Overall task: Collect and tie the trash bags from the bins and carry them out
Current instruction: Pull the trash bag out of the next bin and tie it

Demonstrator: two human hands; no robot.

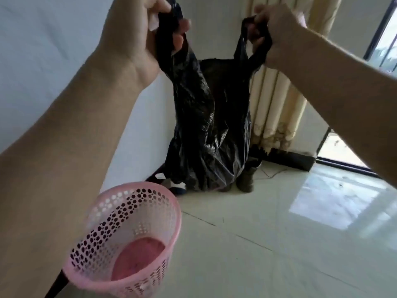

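Out of the pink bin (129, 233) and hanging above the floor (279, 233): black bag (206, 125), one handle gripped in the curled fingers (182, 24) of the left hand (137, 39), the other in the right hand (277, 33). Not yet tied; knotting and carrying out apparently left to do.

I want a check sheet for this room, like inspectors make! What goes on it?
Surface: pale, shiny tiled floor.
Job's things: black bag held up by its two handles, not tied; pink bin with no bag in it.
Clutter: dark things in the corner behind the bag; cannot tell what.
Grippers: left hand grips one handle, right hand grips the other.
Cables: thin wire on the floor near the corner.
Surroundings: white wall, curtain, window.
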